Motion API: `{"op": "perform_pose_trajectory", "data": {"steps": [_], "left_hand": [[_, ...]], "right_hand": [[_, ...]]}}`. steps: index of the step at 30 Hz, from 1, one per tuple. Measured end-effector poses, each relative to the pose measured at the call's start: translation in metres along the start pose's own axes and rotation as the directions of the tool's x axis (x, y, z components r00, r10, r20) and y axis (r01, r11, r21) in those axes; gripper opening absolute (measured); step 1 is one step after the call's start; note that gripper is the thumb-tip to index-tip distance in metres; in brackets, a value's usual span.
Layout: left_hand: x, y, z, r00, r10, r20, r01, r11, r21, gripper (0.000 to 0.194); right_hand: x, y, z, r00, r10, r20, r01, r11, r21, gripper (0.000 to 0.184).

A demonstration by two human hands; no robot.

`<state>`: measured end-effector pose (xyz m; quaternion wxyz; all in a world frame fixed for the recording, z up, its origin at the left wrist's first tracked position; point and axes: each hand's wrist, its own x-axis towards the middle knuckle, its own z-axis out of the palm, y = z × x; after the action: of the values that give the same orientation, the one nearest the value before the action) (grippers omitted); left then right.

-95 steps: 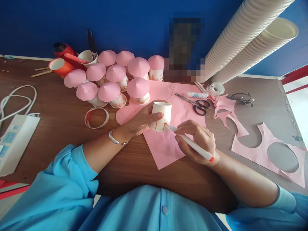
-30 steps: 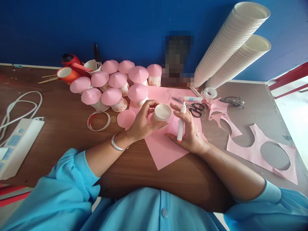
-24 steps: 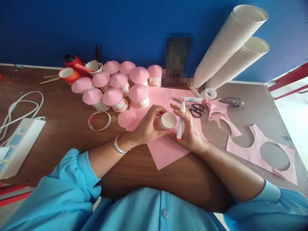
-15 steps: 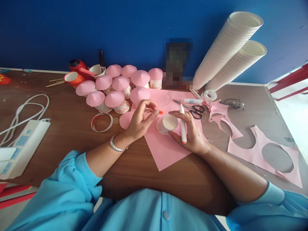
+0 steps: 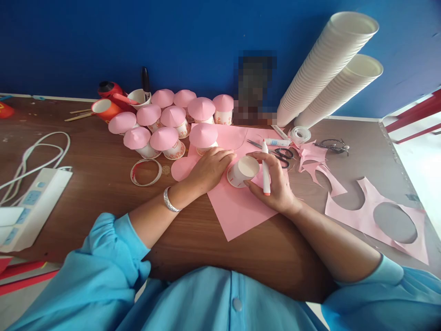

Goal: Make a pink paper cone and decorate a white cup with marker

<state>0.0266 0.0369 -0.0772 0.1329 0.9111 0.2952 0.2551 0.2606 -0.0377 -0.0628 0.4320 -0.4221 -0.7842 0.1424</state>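
Marker held upright beside a white paper cup on the pink sheet.
The right hand (image 5: 272, 181) grips a white marker (image 5: 266, 172) between its fingers, coloured tip upward, while thumb and fingertips reach to the near side of the paper cup (image 5: 237, 177). The cup is upside down over the pink sheet (image 5: 232, 218), its wider end low, with small orange marks near the rim. The left hand (image 5: 210, 170) lies just beside it, fingers bent and pointing down; whether they hold anything cannot be told. Behind stand cups with pink cone tops (image 5: 203, 134), in a cluster on the desk (image 5: 196, 241). Partly behind the right hand lie black-handled scissors (image 5: 283, 154), near a white tube (image 5: 275, 142) and a tape roll (image 5: 294, 135). Tall cup stacks (image 5: 320, 73) lean by the blue wall (image 5: 186, 37).
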Motion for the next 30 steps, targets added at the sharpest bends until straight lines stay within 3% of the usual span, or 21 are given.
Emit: {"op": "perform_pose_trajectory", "data": {"steps": [5, 9, 14, 19, 25, 30], "left_hand": [[0.0, 0.005, -0.005, 0.997, -0.012, 0.082, -0.005, 0.978, 0.208, 0.022], [-0.004, 0.008, -0.006, 0.998, -0.061, 0.028, 0.054, 0.981, 0.188, 0.025], [-0.005, 0.011, -0.006, 0.989, -0.06, -0.134, 0.057, 0.998, -0.023, 0.027], [-0.003, 0.017, -0.011, 0.959, -0.193, -0.207, 0.124, 0.944, -0.305, 0.018], [-0.003, 0.023, -0.012, 0.906, -0.383, -0.177, 0.198, 0.756, -0.624, 0.021], [-0.002, 0.026, -0.011, 0.877, -0.461, -0.135, 0.188, 0.587, -0.788, 0.029]], "right_hand": [[0.0, 0.002, 0.0, 0.999, 0.031, -0.027, -0.031, 0.999, 0.016, 0.059], [-0.001, 0.003, -0.001, 0.998, 0.053, -0.039, -0.051, 0.998, 0.047, 0.06], [-0.002, 0.006, -0.001, 0.991, 0.127, -0.041, -0.121, 0.984, 0.129, 0.06], [-0.002, 0.013, -0.001, 0.984, 0.168, -0.057, -0.152, 0.966, 0.211, 0.064], [-0.002, 0.015, -0.001, 0.985, 0.165, -0.043, -0.15, 0.959, 0.239, 0.066], [-0.001, 0.013, -0.002, 0.992, 0.128, -0.02, -0.121, 0.972, 0.204, 0.063]]}}
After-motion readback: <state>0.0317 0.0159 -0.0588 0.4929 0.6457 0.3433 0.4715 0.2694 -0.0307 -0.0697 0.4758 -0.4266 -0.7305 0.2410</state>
